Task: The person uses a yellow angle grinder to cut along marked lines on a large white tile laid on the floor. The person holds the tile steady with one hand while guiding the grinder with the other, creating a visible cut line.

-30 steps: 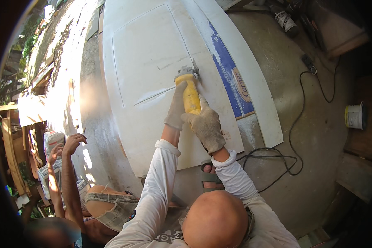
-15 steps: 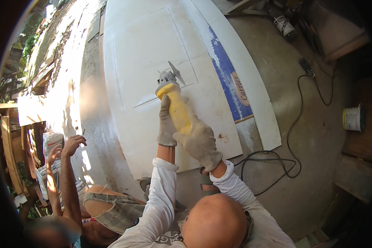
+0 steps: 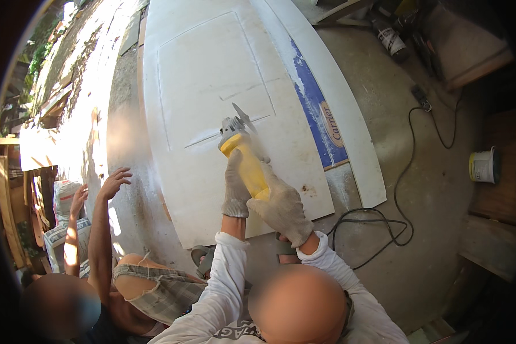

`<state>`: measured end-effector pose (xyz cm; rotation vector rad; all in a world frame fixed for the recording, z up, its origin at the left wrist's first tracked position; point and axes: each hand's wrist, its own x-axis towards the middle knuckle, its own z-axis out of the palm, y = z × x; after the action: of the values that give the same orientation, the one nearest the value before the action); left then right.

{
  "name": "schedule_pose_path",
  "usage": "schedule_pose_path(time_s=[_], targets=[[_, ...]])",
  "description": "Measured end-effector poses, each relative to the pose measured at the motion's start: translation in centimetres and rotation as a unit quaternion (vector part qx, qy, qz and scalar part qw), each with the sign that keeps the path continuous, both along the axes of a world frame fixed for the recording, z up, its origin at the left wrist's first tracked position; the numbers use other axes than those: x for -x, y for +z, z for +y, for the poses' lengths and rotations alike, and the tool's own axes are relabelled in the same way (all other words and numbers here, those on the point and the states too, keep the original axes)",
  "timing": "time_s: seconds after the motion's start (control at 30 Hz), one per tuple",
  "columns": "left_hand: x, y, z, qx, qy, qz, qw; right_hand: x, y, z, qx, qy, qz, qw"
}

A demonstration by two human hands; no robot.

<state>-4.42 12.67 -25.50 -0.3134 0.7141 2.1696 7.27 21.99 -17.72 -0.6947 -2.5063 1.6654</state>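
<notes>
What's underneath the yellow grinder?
A white panel lies beneath the yellow grinder, with a dark line showing on both sides of its head. The stretch directly below the tool is covered and can't be seen.

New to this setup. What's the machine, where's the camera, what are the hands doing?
There's no robot: it's a person at work, seen from a fisheye camera on their head. It looks down, so straight edges bend, but picture left is their left. The gloved left hand and right hand both grip a yellow grinder. Its disc is over a pale board marked with thin dark lines; whether it touches isn't clear. A blue panel shows to the right. The raised hands at left are someone else's.
</notes>
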Motion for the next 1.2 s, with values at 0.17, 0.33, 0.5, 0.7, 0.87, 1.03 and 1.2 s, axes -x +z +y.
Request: schedule_pose_path(time_s=[0.17, 0.33, 0.5, 0.7, 0.87, 1.03, 1.2], targets=[[-3.9, -0.8, 0.6, 0.003, -0.052, -0.029, 0.998, -4.3, 0.0, 0.8, 0.031, -0.02, -0.01, 0.999], [-9.0, -0.5, 3.4, 0.029, -0.103, -0.052, 0.993, -9.3, 1.7, 1.7, 0.114, -0.093, -0.092, 0.985], [-11.8, 1.5, 4.3, 0.056, -0.186, -0.04, 0.98, -12.8, 2.3, 1.8, 0.228, -0.17, -0.089, 0.954], [-12.3, 2.4, 5.1, 0.089, -0.226, -0.023, 0.97, -14.1, 1.2, 1.5, 0.141, -0.183, -0.034, 0.972], [-12.3, 2.8, 5.1, 0.074, -0.225, -0.018, 0.971, -14.0, 1.9, 2.0, 0.151, -0.171, -0.059, 0.972], [-12.2, 3.1, 5.3, 0.061, -0.206, -0.012, 0.977, -13.4, 3.0, 2.6, 0.143, -0.143, -0.086, 0.976], [-12.5, 2.8, 6.4, 0.05, -0.172, 0.014, 0.984, -12.8, 4.4, 2.7, -0.054, -0.114, -0.162, 0.979]])
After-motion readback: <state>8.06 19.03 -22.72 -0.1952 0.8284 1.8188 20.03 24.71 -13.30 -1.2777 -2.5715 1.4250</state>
